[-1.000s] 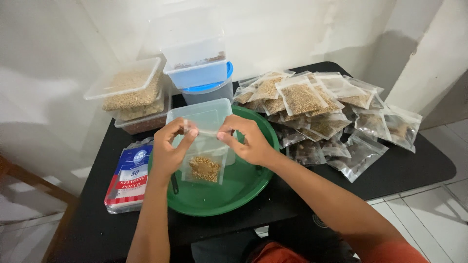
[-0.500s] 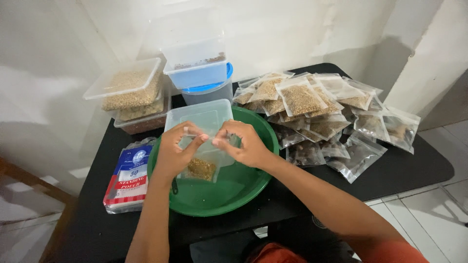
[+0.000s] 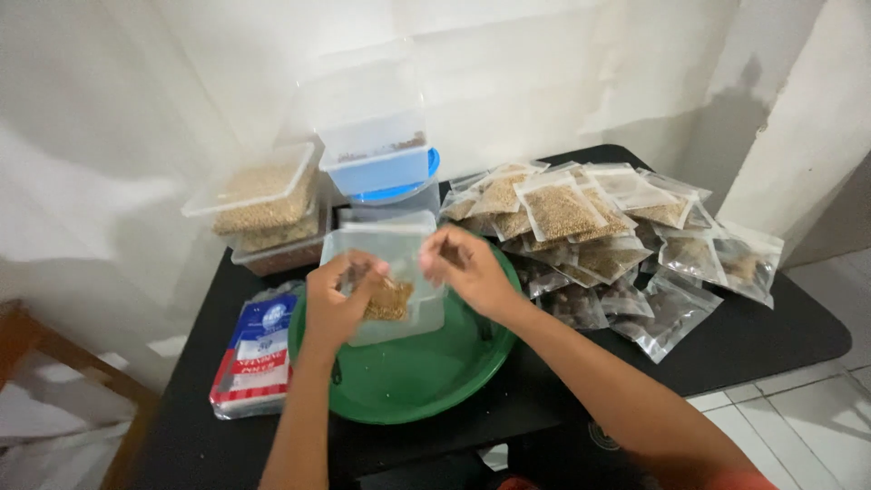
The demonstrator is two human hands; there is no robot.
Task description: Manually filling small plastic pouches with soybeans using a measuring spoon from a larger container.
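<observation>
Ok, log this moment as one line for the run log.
left hand and right hand hold clear pouch of grain | over green plate | filled pouches right

A small clear pouch (image 3: 388, 298) with brown grain in it is pinched between the left hand (image 3: 337, 302) and the right hand (image 3: 472, 270) at mid-frame, held above a green round tray (image 3: 408, 372). A clear tub (image 3: 386, 238) is seen just behind the hands. Filled pouches (image 3: 617, 240) are heaped at the right on the black table (image 3: 771, 340). Stacked grain containers (image 3: 263, 213) are seen upper left, and a red-and-blue packet (image 3: 256, 354) lies at the lower left.
</observation>
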